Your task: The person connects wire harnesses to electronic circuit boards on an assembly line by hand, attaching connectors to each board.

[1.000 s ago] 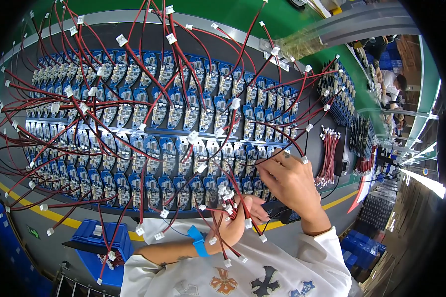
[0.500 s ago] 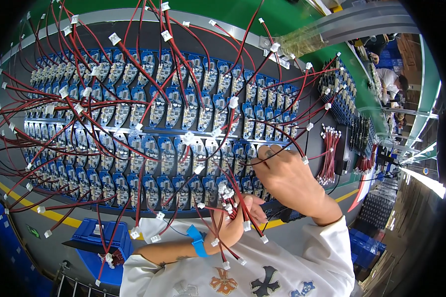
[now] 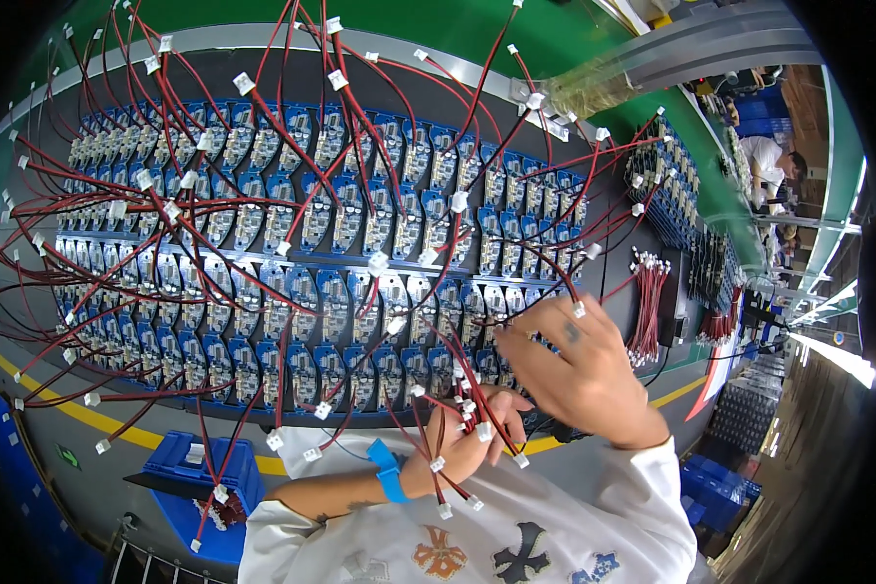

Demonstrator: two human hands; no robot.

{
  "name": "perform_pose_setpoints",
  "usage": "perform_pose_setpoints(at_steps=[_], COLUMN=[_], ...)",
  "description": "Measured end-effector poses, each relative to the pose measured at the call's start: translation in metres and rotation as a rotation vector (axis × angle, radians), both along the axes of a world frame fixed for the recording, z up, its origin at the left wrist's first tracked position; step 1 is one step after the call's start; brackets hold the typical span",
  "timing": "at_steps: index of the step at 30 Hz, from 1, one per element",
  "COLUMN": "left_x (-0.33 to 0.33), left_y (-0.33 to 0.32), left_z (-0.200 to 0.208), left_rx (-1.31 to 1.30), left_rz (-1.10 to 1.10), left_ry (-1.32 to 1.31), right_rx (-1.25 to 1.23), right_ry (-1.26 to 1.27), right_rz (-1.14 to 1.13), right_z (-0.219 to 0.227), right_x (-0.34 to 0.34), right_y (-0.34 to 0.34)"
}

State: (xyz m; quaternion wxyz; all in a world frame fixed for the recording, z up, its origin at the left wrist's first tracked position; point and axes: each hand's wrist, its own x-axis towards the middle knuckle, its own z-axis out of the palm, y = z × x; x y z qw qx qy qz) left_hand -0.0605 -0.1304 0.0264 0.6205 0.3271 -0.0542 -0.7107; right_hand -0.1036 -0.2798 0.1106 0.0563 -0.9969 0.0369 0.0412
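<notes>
Rows of blue circuit boards [image 3: 333, 292] lie side by side on a dark tray, many with red and black wire leads rising from them. My left hand [image 3: 465, 446] is closed round a bundle of red and black leads with white connectors [image 3: 472, 394] at the near edge of the boards. A blue strap [image 3: 387, 472] circles that wrist. My right hand [image 3: 584, 368] is over the right end of the near rows, fingers curled and pressed together. Whatever its fingertips may hold is hidden; a thin lead passes close to them.
More wire leads [image 3: 647, 302] lie in a pile to the right, near stacked circuit boards [image 3: 664, 180]. A blue bin [image 3: 200, 526] stands at lower left, and blue crates [image 3: 715, 492] at lower right. A metal bar [image 3: 691, 54] crosses the far right. Another person [image 3: 771, 161] is in the distance.
My right hand has drawn back towards me and slightly right, its knuckles turned. My left hand has shifted slightly, still holding the leads. The view has shifted a little.
</notes>
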Motion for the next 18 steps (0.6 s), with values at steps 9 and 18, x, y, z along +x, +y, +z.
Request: perform_pose_setpoints(at_steps=[9,18], left_x=[0.001,-0.005], left_y=[-0.005,-0.005], left_z=[0.0,-0.005], left_rx=[-0.114,-0.25], left_rz=[-0.066,0.055], left_ry=[-0.058,-0.032], right_rx=[1.34,1.499], right_ry=[-0.283,-0.938], right_rz=[-0.653,-0.649], right_z=[-0.03,-0.041], right_x=[-0.039,-0.055], right_y=[0.026,0.032])
